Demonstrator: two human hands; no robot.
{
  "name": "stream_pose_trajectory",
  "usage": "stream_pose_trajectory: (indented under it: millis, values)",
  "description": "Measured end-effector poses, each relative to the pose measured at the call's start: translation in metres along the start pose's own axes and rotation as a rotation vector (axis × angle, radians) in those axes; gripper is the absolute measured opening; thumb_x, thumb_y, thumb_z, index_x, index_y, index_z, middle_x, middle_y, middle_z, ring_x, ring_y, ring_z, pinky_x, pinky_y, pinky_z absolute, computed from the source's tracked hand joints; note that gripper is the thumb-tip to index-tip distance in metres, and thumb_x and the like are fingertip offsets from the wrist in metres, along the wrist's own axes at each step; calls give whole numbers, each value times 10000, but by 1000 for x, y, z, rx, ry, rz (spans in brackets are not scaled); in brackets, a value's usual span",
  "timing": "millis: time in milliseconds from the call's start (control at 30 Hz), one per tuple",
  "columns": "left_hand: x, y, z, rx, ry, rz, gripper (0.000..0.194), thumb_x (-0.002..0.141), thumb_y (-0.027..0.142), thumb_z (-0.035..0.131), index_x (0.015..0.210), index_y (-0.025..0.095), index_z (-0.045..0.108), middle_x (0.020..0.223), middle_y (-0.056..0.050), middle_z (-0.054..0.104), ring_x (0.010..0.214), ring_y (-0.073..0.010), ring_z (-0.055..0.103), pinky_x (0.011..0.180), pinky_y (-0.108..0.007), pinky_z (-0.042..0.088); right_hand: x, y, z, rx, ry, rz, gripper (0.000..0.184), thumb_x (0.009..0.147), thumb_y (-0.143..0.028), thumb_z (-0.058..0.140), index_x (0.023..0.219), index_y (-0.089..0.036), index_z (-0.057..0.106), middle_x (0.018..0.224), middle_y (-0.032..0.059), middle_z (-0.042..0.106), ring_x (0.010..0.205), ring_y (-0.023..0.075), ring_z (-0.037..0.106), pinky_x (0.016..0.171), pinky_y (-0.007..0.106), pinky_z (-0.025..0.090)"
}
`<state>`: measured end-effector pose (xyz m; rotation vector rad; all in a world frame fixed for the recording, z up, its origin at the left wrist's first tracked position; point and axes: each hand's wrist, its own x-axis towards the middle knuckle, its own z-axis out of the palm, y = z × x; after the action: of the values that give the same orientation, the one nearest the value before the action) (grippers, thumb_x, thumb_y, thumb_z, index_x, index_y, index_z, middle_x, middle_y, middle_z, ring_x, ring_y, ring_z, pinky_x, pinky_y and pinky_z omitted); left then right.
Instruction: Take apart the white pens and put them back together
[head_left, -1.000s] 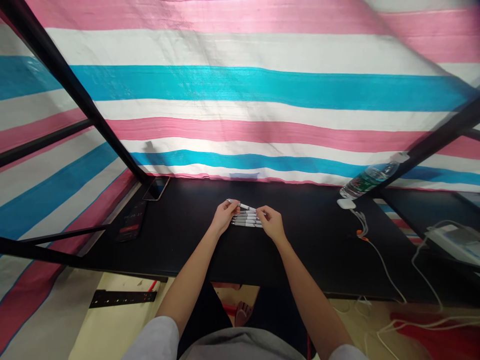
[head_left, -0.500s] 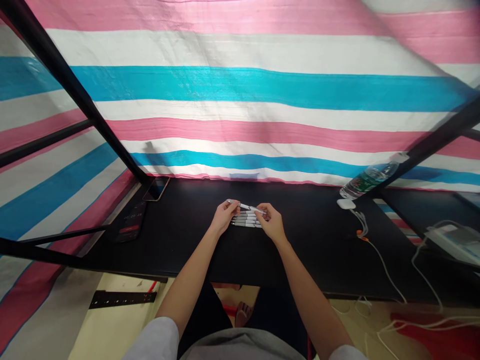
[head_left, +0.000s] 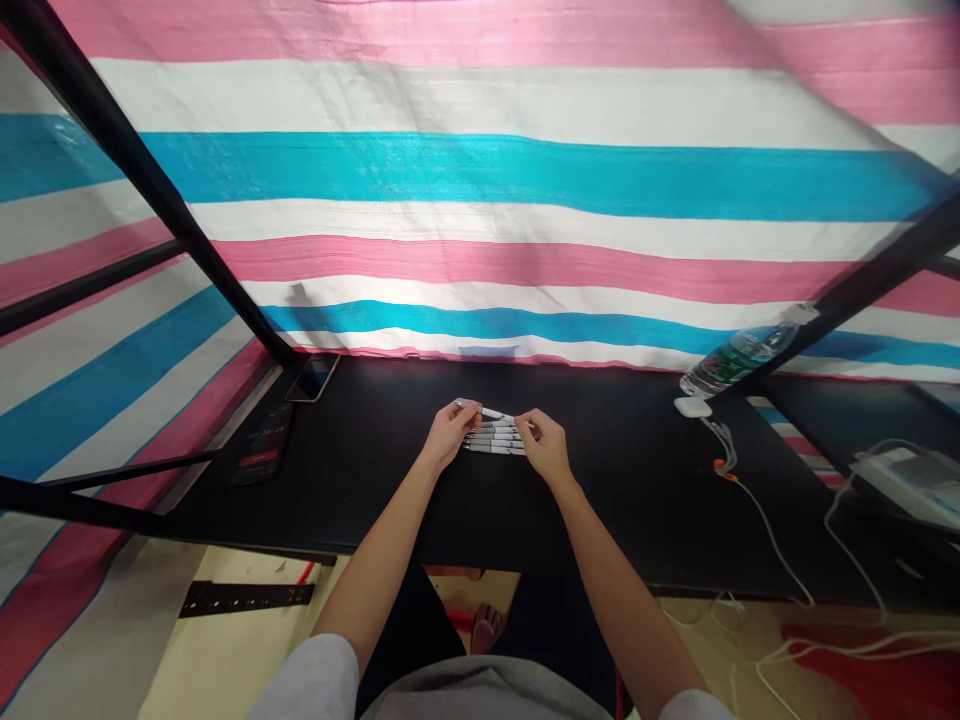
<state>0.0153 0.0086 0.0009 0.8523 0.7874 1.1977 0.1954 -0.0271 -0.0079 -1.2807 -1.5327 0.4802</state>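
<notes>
A slim white pen (head_left: pixel 496 413) spans the gap between my two hands, just above the black table. My left hand (head_left: pixel 448 434) is closed, with thumb and fingers pinching the pen's left end. At the other end, my right hand (head_left: pixel 544 445) pinches the pen with closed fingers that hide its tip. Below it, several white-and-grey pens (head_left: pixel 495 447) lie side by side in a row on the table. My fingers partly cover the ends of that row.
A phone (head_left: pixel 261 445) lies on the table (head_left: pixel 360 500) at the left, with another phone (head_left: pixel 315 378) behind it. A clear water bottle (head_left: pixel 739 360) leans at the back right, near a white charger (head_left: pixel 692 407) with cables. Black frame bars (head_left: pixel 161 190) and striped sheeting (head_left: pixel 480 170) surround the table.
My right hand has shifted slightly to the right. The piece in its fingers, earlier angled beside the pen, now appears in line with it. My left hand has barely moved.
</notes>
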Motion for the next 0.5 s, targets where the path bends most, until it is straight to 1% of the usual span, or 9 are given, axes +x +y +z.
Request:
stream_pose_trajectory:
  millis: [67, 100, 133, 167, 267, 500]
  values:
    - [0, 0, 0, -9, 7, 4, 340, 688, 393, 781, 824, 108, 654, 643, 0, 596, 596, -93, 532, 637, -252, 421, -1, 1, 0, 40, 7, 20, 205, 852, -387, 567, 907, -199, 625, 755, 8, 582, 603, 127, 504, 592, 256, 440]
    - [0, 0, 0, -13, 12, 5, 338, 689, 392, 781, 822, 109, 655, 642, 0, 596, 594, -92, 531, 635, -252, 421, -1, 1, 1, 54, 2, 27, 235, 833, -383, 591, 976, -199, 617, 789, 11, 588, 604, 125, 505, 585, 252, 444]
    - [1, 0, 0, -15, 16, 5, 336, 691, 392, 779, 822, 109, 655, 641, -1, 595, 593, -92, 530, 633, -252, 421, -1, 1, 1, 61, -9, 30, 256, 821, -379, 606, 1003, -199, 609, 806, 13, 592, 602, 122, 503, 576, 247, 444]
    - [1, 0, -1, -14, 16, 4, 335, 692, 393, 778, 821, 109, 655, 640, -1, 594, 592, -92, 530, 631, -252, 419, -1, 1, 1, 58, -23, 28, 243, 818, -374, 608, 987, -199, 608, 806, 13, 596, 601, 122, 500, 570, 244, 442]
    - [1, -1, -1, -14, 12, 3, 337, 690, 395, 779, 816, 109, 654, 636, -1, 591, 593, -94, 529, 627, -253, 417, -1, -1, 0, 20, -44, 10, 171, 846, -364, 573, 855, -198, 615, 748, 10, 605, 604, 128, 505, 582, 247, 437]
    - [1, -3, -3, 15, -9, 14, 343, 691, 410, 777, 827, 117, 660, 644, 5, 592, 601, -91, 530, 642, -253, 423, 0, -3, -2, -30, -22, -5, 267, 874, -401, 541, 720, -197, 616, 666, 7, 601, 595, 139, 519, 590, 259, 420]
